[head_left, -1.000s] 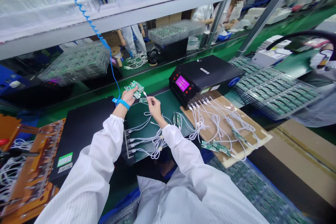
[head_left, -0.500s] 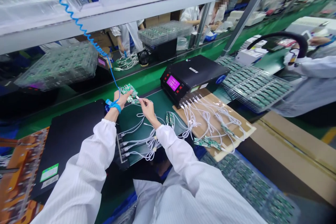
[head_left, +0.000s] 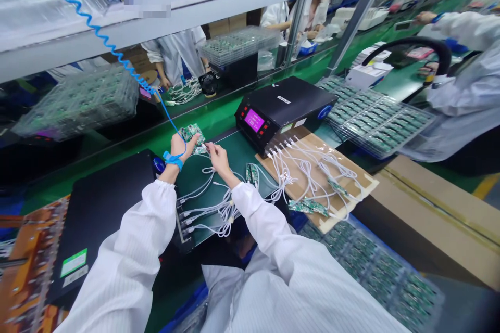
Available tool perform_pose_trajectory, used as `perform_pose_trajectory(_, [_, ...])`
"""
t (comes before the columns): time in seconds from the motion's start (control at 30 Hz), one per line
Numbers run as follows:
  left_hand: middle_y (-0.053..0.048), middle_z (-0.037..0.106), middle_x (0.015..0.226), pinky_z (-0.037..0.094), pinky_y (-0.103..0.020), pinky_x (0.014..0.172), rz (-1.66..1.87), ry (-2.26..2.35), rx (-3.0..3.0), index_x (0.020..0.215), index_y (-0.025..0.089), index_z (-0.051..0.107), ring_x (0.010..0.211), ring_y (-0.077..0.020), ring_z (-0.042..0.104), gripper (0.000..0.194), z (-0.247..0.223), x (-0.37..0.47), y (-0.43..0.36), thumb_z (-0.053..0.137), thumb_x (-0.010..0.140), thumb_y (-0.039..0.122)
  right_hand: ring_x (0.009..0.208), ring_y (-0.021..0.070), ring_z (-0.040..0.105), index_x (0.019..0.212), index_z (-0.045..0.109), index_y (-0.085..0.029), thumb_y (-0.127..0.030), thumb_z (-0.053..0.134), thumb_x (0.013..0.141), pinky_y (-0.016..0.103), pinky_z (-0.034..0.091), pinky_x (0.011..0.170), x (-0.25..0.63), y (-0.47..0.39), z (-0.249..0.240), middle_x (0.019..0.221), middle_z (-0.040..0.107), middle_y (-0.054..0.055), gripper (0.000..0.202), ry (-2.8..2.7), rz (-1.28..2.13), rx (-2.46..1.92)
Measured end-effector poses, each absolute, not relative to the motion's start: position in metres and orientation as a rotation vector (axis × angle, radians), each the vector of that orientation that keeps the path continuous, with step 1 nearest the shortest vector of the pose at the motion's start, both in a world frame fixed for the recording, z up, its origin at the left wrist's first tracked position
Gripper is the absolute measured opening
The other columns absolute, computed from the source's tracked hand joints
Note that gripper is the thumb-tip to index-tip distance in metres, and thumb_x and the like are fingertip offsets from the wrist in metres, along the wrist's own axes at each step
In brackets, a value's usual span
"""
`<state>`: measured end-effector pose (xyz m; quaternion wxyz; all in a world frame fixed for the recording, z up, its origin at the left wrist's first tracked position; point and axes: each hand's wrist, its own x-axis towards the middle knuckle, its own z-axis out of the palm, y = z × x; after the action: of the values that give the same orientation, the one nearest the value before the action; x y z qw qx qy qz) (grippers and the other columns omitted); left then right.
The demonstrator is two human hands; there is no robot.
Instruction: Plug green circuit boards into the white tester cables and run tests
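My left hand, with a blue strap at its wrist, grips green circuit boards above the dark green mat. At the boards' right edge, my right hand pinches a small white cable plug. Whether the plug sits fully in the board cannot be made out. White cables lie bundled below my hands, running from the black box on the left. Two narrow boards rest on the mat right of my right hand.
A black device with a lit purple screen feeds white cables over a cardboard sheet. Trays of boards stand at the right. A coiled blue cord hangs down to my left wrist. Co-workers are beyond the shelf and at the right.
The view has shifted slightly. My right hand stays at the boards' edge, its fingers closer around the plug. At the right, a co-worker's arm has moved outward; across the bench, another person's hands have shifted.
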<state>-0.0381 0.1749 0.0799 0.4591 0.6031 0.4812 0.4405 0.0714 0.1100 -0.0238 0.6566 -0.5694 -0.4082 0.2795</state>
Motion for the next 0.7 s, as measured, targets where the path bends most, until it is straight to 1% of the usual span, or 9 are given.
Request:
perform_pose_trajectory(0.1, [-0.003,0.069,0.076,0.052,-0.030,0.083,1.105,1.146,1.697,0.078,0.022,0.070,0.084,-0.0234,0.067,0.025,0.083,-0.036,0.170,0.091,0.070,0.032,0.108,0.0234,0.069,0.108,0.079,-0.017,-0.056,0.039,0.105,0.034,0.051,0.098,0.090,0.115,-0.027,0.106,0.078,0.010,0.055,-0.921,0.581,-1.380])
perform_pose_trajectory(0.2, [0.000,0.061,0.062,0.048,-0.027,0.067,1.038,1.094,1.739,0.076,0.022,0.066,0.059,-0.0164,0.057,0.026,0.087,-0.033,0.163,0.087,0.077,0.037,0.085,0.0214,0.070,0.102,0.078,-0.014,-0.062,0.043,0.102,0.034,0.055,0.084,0.106,0.121,-0.029,0.091,0.077,0.010,0.059,-0.895,0.676,-1.367])
perform_pose_trajectory(0.27, [0.001,0.058,0.057,0.046,-0.025,0.062,0.996,1.045,1.763,0.075,0.022,0.064,0.052,-0.0136,0.051,0.027,0.090,-0.032,0.159,0.085,0.080,0.038,0.072,0.0185,0.068,0.099,0.076,-0.013,-0.067,0.052,0.096,0.031,0.055,0.072,0.111,0.125,-0.029,0.084,0.076,0.008,0.059,-0.885,0.794,-1.289])
perform_pose_trajectory(0.33, [0.002,0.057,0.055,0.047,-0.025,0.062,0.969,0.995,1.757,0.074,0.022,0.061,0.051,-0.0125,0.049,0.030,0.092,-0.030,0.155,0.086,0.080,0.039,0.071,0.0169,0.068,0.099,0.073,-0.014,-0.071,0.061,0.090,0.029,0.055,0.068,0.112,0.130,-0.027,0.084,0.076,0.008,0.059,-0.884,0.895,-1.195])
perform_pose_trajectory(0.4, [0.003,0.056,0.055,0.048,-0.024,0.063,0.968,0.965,1.723,0.074,0.022,0.061,0.051,-0.0125,0.049,0.031,0.096,-0.029,0.152,0.086,0.079,0.039,0.076,0.0168,0.069,0.100,0.071,-0.014,-0.073,0.063,0.086,0.029,0.057,0.071,0.111,0.132,-0.024,0.086,0.076,0.007,0.061,-0.900,0.967,-1.116])
perform_pose_trajectory(0.5, [0.003,0.057,0.058,0.048,-0.024,0.067,1.031,0.951,1.621,0.076,0.022,0.062,0.056,-0.0131,0.052,0.027,0.101,-0.026,0.147,0.087,0.079,0.033,0.083,0.0181,0.072,0.103,0.069,-0.015,-0.075,0.052,0.092,0.033,0.059,0.080,0.109,0.129,-0.021,0.091,0.077,0.008,0.064,-0.972,1.063,-1.028])
perform_pose_trajectory(0.57, [0.002,0.058,0.061,0.048,-0.024,0.069,1.080,0.952,1.529,0.075,0.021,0.063,0.060,-0.0133,0.054,0.026,0.102,-0.026,0.146,0.088,0.078,0.028,0.088,0.0189,0.073,0.108,0.068,-0.015,-0.071,0.045,0.097,0.035,0.059,0.086,0.108,0.122,-0.022,0.097,0.078,0.009,0.062,-1.041,1.091,-0.990])
perform_pose_trajectory(0.63, [0.001,0.059,0.063,0.048,-0.024,0.070,1.111,0.945,1.505,0.075,0.021,0.063,0.061,-0.0132,0.055,0.026,0.102,-0.026,0.147,0.089,0.077,0.028,0.093,0.0190,0.073,0.117,0.066,-0.016,-0.063,0.055,0.096,0.035,0.057,0.091,0.107,0.113,-0.024,0.104,0.078,0.009,0.053,-1.135,1.013,-0.999])
perform_pose_trajectory(0.7, [0.001,0.059,0.064,0.049,-0.025,0.068,1.131,0.927,1.574,0.077,0.021,0.063,0.061,-0.0133,0.056,0.028,0.099,-0.026,0.151,0.088,0.078,0.034,0.095,0.0188,0.072,0.124,0.064,-0.017,-0.051,0.072,0.089,0.033,0.055,0.094,0.107,0.104,-0.024,0.106,0.078,0.007,0.050,-1.246,0.859,-1.059])
